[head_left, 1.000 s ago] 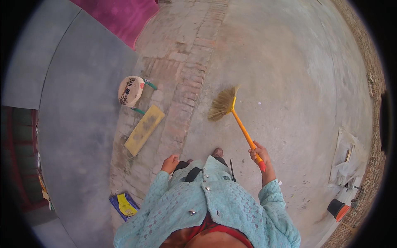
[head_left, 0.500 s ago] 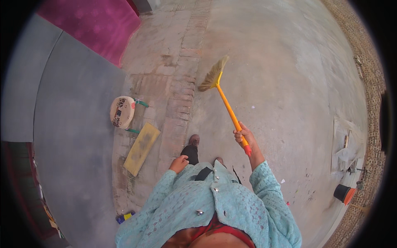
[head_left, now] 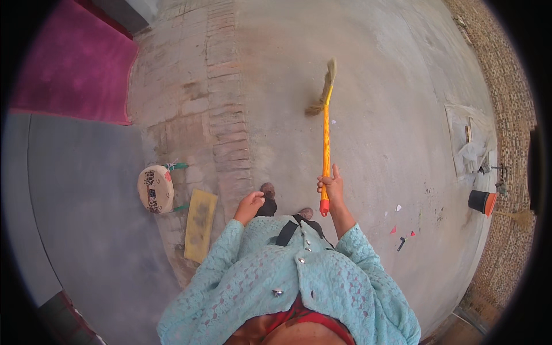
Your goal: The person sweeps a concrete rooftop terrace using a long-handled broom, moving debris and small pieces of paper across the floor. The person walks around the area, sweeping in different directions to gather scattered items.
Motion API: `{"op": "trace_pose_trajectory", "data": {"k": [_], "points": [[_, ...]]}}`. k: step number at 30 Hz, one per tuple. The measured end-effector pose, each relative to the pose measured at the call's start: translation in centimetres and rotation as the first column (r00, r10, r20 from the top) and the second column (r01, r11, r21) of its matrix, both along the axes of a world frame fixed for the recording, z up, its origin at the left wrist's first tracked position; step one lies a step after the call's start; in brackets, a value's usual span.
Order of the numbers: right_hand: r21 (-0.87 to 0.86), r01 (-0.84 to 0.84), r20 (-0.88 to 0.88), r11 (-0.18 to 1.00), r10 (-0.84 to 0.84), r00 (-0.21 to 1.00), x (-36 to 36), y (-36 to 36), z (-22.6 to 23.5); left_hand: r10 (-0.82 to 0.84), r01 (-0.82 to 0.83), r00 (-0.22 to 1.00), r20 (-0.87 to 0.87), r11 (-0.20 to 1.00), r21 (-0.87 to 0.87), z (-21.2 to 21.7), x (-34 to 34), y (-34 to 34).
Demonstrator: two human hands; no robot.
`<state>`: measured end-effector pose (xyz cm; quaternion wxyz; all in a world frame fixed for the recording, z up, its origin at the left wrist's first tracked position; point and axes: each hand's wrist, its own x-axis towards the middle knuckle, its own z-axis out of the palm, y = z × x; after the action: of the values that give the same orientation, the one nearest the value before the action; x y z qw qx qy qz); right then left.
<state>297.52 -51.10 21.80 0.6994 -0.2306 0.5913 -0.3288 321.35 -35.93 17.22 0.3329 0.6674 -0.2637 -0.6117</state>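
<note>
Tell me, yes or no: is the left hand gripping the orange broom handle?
No: the left hand hangs empty by the body, while only the right hand is closed around the orange broom near its red end.

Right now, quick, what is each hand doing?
Left hand: curled, holding nothing visible.
Right hand: closed around the long orange-handled straw broom.

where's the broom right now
In the head view the broom is right of centre, held near its red handle end by the right hand, its bristles out ahead on the concrete floor, right of the brick strip.
</note>
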Motion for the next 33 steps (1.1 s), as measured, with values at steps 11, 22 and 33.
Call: {"op": "trace_pose_trajectory", "data": {"k": [11, 22, 33], "points": [[-0.153, 0.582, -0.122, 0.799, -0.600, 0.791, -8.5, 8.3, 1.7, -0.697, 0.836, 0.451, -0.557, 0.549, -0.011, 9.5, -20.0, -9.4], [0.171, 0.772, -0.001, 0.612, -0.784, 0.621, -15.6, 19.3, 1.4, -0.603, 0.914, 0.391, -0.695, 0.167, 0.369, 3.3, -28.1, -7.2], [0.355, 0.767, -0.060, 0.535, -0.805, 0.590, -21.2, 27.8, -3.9, -0.460, 0.622, 0.769, -0.444, 0.378, 0.686, -2.5, -19.9, -7.4]]}}
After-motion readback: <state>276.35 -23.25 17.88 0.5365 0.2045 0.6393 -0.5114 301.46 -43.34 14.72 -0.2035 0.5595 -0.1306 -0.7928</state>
